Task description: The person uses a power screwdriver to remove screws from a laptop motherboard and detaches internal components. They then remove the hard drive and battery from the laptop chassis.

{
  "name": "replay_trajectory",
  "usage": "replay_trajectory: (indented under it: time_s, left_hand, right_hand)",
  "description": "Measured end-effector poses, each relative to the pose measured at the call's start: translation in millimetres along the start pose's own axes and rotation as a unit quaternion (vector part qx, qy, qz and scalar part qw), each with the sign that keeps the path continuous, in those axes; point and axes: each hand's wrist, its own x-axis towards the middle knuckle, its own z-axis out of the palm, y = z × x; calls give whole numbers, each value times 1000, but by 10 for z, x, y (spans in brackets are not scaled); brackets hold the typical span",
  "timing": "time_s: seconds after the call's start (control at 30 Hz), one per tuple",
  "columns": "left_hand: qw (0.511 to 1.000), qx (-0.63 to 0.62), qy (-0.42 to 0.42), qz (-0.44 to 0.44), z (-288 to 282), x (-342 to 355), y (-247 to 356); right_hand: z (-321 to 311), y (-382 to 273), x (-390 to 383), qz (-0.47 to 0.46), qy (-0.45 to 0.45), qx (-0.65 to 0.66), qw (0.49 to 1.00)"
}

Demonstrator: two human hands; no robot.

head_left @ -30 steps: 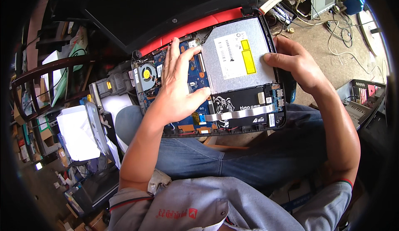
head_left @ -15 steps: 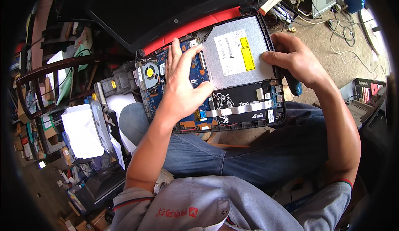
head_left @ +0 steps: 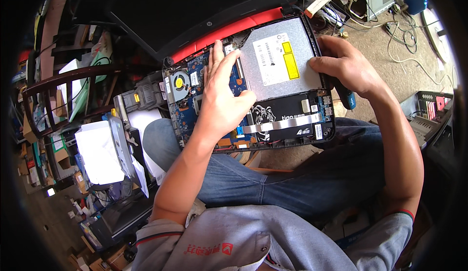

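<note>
Your silver optical drive (head_left: 282,59) sat in the opened red-and-black laptop (head_left: 239,28), just right of centre in the frame. Your right hand (head_left: 343,66) had its thumb on the drive's right edge; its other fingers were hidden, so whether they pinched the laptop or a dark-and-blue handle (head_left: 351,100) beneath them could not be told. Your left hand (head_left: 224,95) lay over the blue circuit board (head_left: 186,118), fingers extended, thumb spread towards the drive's lower left corner. Compared with a second earlier, this hand and the laptop's near edge showed slightly higher in the frame; your hold seemed unchanged. Below the drive, a ribbon cable (head_left: 285,124) crossed a black panel (head_left: 287,109). Farther out, papers (head_left: 100,154) stood at left and an open case (head_left: 424,120) at right.
</note>
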Motion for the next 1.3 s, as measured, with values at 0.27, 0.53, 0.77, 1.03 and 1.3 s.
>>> replay_trajectory:
  time_s: [0.27,0.53,0.77,1.03,1.3]
  left_hand:
    - [997,77,-12,-13,-89,11,30]
    - [1000,10,6,-2,18,27,20]
    - [1000,-3,12,7,40,20,-41]
    - [998,53,-27,-23,-44,37,19]
    - [999,49,8,7,84,9,-19]
  right_hand:
    - [-14,-138,-39,14,-20,-23,999]
    - [-58,-121,19,13,-48,-40,998]
    - [-87,-203,10,23,-67,-87,994]
    - [-50,-97,-37,39,33,0,999]
    - [-144,6,87,82,-81,210,971]
